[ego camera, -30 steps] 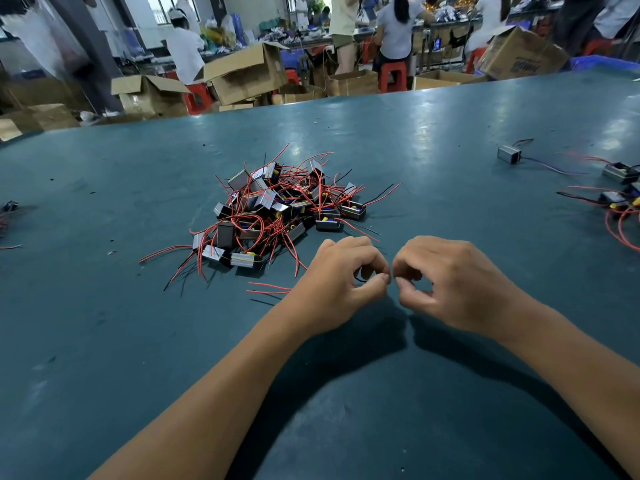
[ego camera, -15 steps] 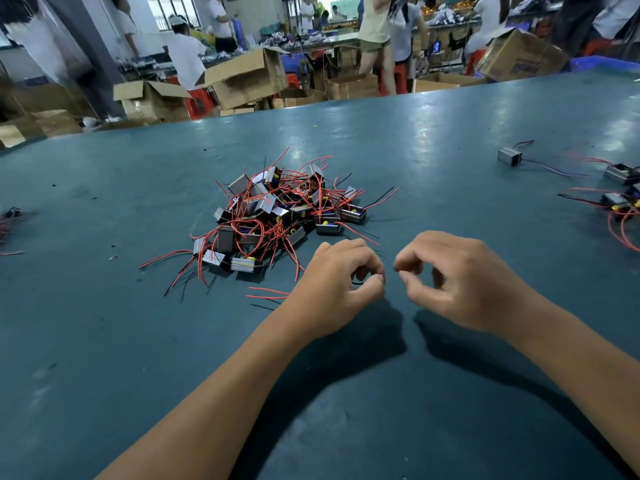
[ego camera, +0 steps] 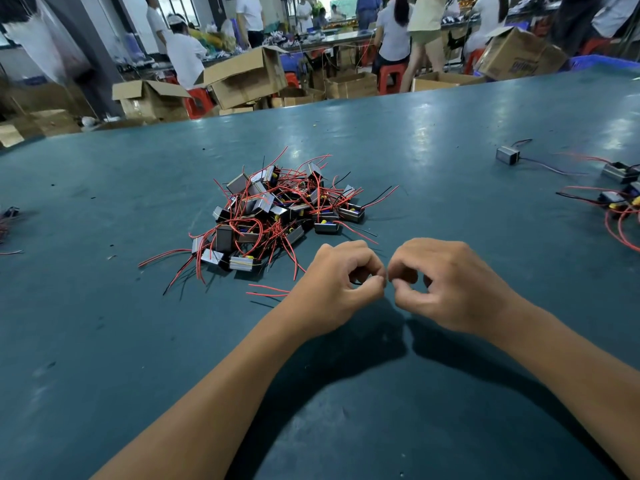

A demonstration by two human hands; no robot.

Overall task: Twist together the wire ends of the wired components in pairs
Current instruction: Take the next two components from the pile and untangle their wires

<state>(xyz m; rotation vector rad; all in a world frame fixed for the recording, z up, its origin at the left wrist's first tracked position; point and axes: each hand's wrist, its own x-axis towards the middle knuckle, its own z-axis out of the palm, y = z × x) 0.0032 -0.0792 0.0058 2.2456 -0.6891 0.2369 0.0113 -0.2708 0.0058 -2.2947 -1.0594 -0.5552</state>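
Over the teal counter point(ego camera: 450, 140), the left hand point(ego camera: 332, 285) and right hand point(ego camera: 446, 282) are held fingertip to fingertip. A thin black wire point(ego camera: 356, 282) is pinched in the left grip; the right grip is clenched (its contents hidden). The pile of wired components point(ego camera: 273, 216) lies just beyond, far from any edge; bare counter surrounds the forearms.
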